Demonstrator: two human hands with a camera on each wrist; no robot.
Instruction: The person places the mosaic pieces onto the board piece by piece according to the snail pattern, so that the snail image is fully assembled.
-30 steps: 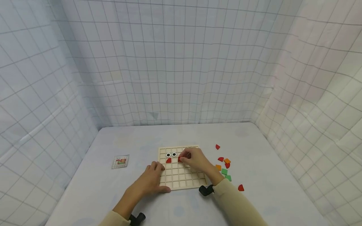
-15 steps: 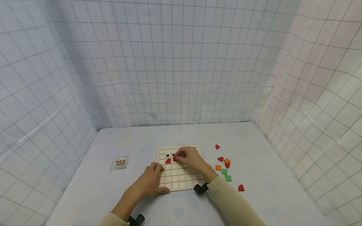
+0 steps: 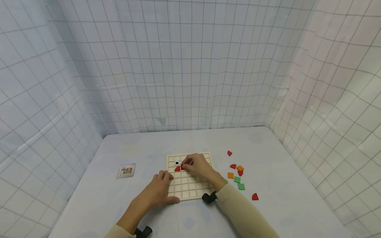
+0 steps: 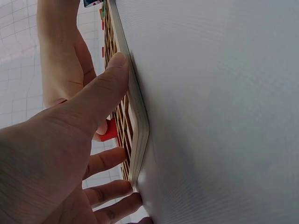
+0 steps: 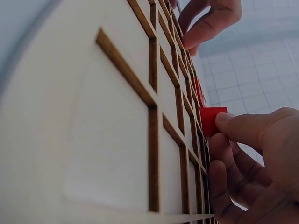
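Thumb and fingertip of my right hand [image 3: 200, 167] pinch a red quarter-circle tile [image 5: 212, 120] just at the grid of a pale wooden board [image 3: 190, 185]. Beside it, another red quarter-circle tile [image 3: 177, 169] lies in a cell. Above that sits a white tile with a black ring, like an eye [image 3: 177, 163]; a second eye tile is mostly hidden behind the right fingers. My left hand [image 3: 158, 190] rests against the board's near left corner, thumb on the near edge [image 4: 119, 60] and extended fingers along the left side.
Right of the board lie loose red quarter-circles [image 3: 255, 197], orange squares [image 3: 230, 175] and green squares [image 3: 241, 186]. A gridded picture card [image 3: 126, 171] lies at the left. Gridded white cloth [image 3: 190, 82] encloses the table's back and sides.
My right hand has moved left across the board with the red quarter-circle tile, bringing it right beside the red tile in the grid. The left hand stays at the corner.
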